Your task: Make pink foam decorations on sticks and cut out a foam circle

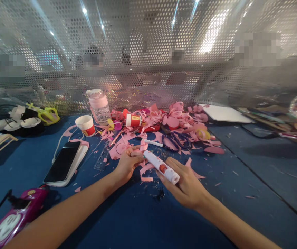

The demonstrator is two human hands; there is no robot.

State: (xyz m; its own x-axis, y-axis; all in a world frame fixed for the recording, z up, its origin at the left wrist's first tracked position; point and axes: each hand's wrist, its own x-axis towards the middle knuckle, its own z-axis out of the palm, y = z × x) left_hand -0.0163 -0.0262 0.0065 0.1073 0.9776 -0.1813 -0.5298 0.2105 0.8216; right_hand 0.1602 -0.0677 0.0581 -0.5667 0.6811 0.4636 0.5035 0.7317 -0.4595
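My right hand (pixel 187 185) grips a white glue stick (pixel 162 167) with a red label, its tip pointing up-left toward my left hand. My left hand (pixel 128 163) pinches a small strip of pink paper (pixel 140 149) right at the glue stick's tip. Both hands hover over the blue table (pixel 143 221), just in front of a heap of pink paper scraps (pixel 174 124). More pink strips (pixel 146 173) lie under the hands.
A phone on a white power bank (pixel 65 162) lies left, beside a clear ruler (pixel 102 159). Behind are a paper cup (pixel 85 125), a pink water bottle (pixel 99 105), a second glue tube (pixel 133 120), scissors (pixel 175 141), a white pen (pixel 153 143). A perforated metal screen (pixel 148 52) walls the back.
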